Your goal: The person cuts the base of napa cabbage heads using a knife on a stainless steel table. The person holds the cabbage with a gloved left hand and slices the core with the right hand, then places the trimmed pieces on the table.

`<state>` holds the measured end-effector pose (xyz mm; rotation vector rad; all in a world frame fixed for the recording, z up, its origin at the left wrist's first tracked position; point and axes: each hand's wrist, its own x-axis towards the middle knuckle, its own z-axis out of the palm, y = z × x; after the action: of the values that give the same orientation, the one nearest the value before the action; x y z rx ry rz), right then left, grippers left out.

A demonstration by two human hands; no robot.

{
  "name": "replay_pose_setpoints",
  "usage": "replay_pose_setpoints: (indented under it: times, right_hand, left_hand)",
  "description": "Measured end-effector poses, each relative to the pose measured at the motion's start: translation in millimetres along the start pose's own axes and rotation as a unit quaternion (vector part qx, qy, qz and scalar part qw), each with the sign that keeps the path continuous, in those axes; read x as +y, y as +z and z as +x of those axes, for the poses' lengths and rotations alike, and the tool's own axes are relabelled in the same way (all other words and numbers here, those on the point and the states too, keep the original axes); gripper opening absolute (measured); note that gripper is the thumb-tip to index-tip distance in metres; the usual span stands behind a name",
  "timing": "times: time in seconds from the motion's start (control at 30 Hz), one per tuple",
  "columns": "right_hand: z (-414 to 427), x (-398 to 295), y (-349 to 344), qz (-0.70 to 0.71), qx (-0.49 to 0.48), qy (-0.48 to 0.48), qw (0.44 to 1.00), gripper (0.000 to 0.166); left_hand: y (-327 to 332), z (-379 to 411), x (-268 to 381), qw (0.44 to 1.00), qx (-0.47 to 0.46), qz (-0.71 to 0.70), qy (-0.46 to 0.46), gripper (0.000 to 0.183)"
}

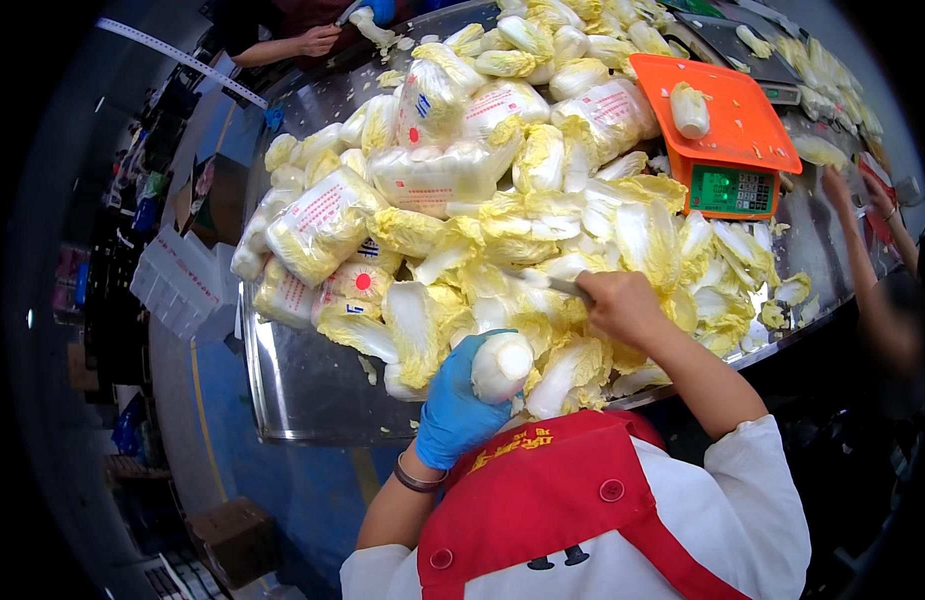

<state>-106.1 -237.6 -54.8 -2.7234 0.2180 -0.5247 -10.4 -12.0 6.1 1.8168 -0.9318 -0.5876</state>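
Observation:
In a blue glove, my left hand (pixel 460 405) grips a napa cabbage (pixel 501 367), its pale cut base turned up towards me. Bare, my right hand (pixel 618 304) holds a knife (pixel 563 286) by the handle; the blade points left over the pile, and part of it blends with the leaves. Beneath and beyond both hands spreads a heap of loose yellow-white cabbage leaves (pixel 530 225). Clear plastic bags of cabbage (pixel 323 221) with red and blue printing are stacked on the heap's left side.
An orange digital scale (pixel 732 112) with one trimmed cabbage (pixel 689 111) on its pan stands at the right. The steel table (pixel 305 390) has a raised rim. Co-workers' hands (pixel 845 187) are at the right, and another person's hand (pixel 317 40) is at the far side. White foam boxes (pixel 178 281) sit left.

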Motion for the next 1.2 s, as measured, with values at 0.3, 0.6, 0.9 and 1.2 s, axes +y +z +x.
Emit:
replay_pose_setpoints:
  times: [0.3, 0.6, 0.9, 1.2]
  right_hand:
    - [7, -57, -28, 0.060, 0.014, -0.104, 0.993, 0.010]
    - [0, -13, 1, 0.006, -0.012, 0.004, 1.000, 0.017]
    - [2, -54, -12, 0.497, -0.060, 0.190, 0.844, 0.052]
    - [6, -66, -22, 0.678, -0.107, 0.299, 0.663, 0.057]
  left_hand:
    - [4, 10, -16, 0.983, 0.005, 0.167, 0.073, 0.051]
    - [5, 1, 2, 0.993, 0.021, 0.091, -0.069, 0.057]
    - [11, 14, -1, 0.980, -0.012, -0.176, -0.095, 0.073]
    - [6, 14, -16, 0.964, 0.008, -0.230, -0.133, 0.068]
